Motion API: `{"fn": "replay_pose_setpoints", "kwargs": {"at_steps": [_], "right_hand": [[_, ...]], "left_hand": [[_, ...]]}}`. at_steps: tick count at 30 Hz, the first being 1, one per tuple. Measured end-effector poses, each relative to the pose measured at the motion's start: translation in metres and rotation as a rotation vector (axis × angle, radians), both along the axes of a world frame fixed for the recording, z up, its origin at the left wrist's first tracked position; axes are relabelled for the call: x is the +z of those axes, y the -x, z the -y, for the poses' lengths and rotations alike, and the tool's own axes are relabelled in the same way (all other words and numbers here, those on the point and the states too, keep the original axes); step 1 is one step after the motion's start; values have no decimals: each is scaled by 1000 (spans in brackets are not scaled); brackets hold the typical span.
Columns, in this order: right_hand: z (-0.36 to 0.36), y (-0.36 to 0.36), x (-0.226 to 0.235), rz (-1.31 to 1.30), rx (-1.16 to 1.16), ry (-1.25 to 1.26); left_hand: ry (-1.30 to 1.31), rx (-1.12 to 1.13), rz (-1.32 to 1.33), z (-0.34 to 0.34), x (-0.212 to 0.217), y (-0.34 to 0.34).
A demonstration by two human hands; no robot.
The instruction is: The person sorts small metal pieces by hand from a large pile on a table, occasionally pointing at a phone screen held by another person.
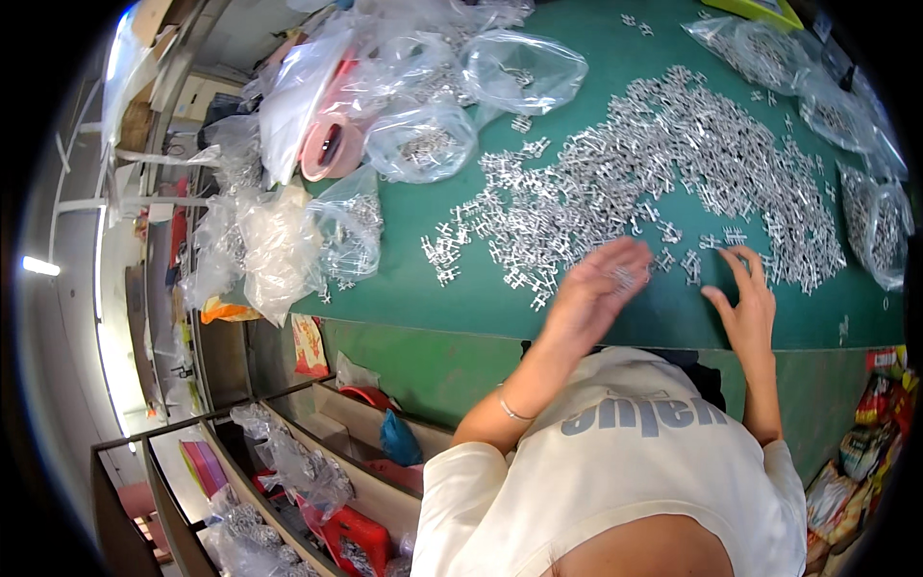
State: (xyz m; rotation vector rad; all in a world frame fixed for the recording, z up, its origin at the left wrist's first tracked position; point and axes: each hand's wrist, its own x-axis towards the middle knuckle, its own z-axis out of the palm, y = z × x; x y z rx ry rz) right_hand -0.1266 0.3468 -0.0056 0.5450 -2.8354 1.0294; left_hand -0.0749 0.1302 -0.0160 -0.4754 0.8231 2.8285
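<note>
Small silvery metal parts [663, 144] lie in a wide, loose heap on the green tabletop. My left hand [601, 293] is at the heap's near edge, with a few of the same parts [623, 279] in its cupped palm, partly hidden by blur. To its right, my right hand [750, 303] is open, thumb and forefinger apart. That forefinger's tip is close to a single part [710, 241] and a small cluster [734, 236]; contact cannot be made out. A few loose parts [690, 266] lie between my hands.
Clear plastic bags of metal parts [428, 144] stand at the table's left, with a pink tub [334, 146] among them. More filled bags [875, 226] line the right edge. A yellow-green tray [769, 12] sits at the far right. Shelving with bags and a red bin [351, 534] is lower left.
</note>
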Motion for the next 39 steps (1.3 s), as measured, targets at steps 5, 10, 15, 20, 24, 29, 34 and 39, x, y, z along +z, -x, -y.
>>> {"fn": "replay_pose_setpoints", "kwargs": {"at_steps": [5,10,15,20,24,29,34,39], "right_hand": [[-6,1,-23,32,-24,-146],[-2,6,-15,5,0,-35],[-14,10,-17,9,-79,74],[4,24,-13,-55,-58,-47],[3,36,-29,-97,20,-108],[-12,34,-22,449,-136,526],[-21,27,-24,-13,-209,3],[5,9,-6,38,58,-44]], "left_hand": [[140,602,-32,113,18,44],[595,909,-130,205,13,78],[1321,688,-140,128,4,58],[1702,1,-557,17,-2,21],[1946,-151,-537,-23,-19,9],[1987,-157,-670,-20,-32,4],[1875,-260,-753,-28,-17,3],[2022,-144,-438,-45,-14,22]]}}
